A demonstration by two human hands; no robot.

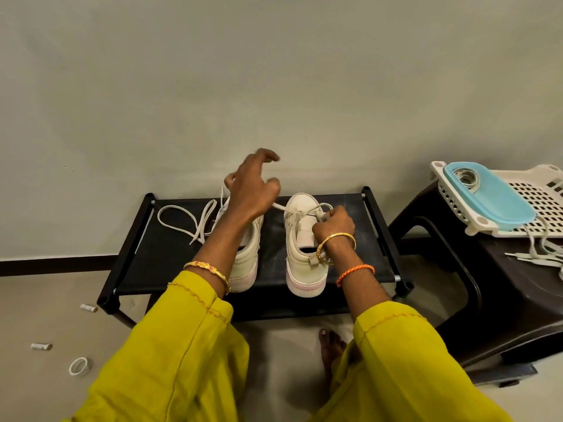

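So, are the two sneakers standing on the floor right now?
No, the left sneaker and right sneaker both stand on the black rack, where the right hand pinches a lace.

Your low black rack (272, 245) stands on the pale floor (45, 300) in the lower middle of the frame. On its fabric top you have two white shoes side by side, left shoe (246, 254) and right shoe (304, 254), heels towards you. A loose lace (179, 220) lies looped at the top's left end.

Left hand (253, 190) aloft (right hand (333, 223) lower)
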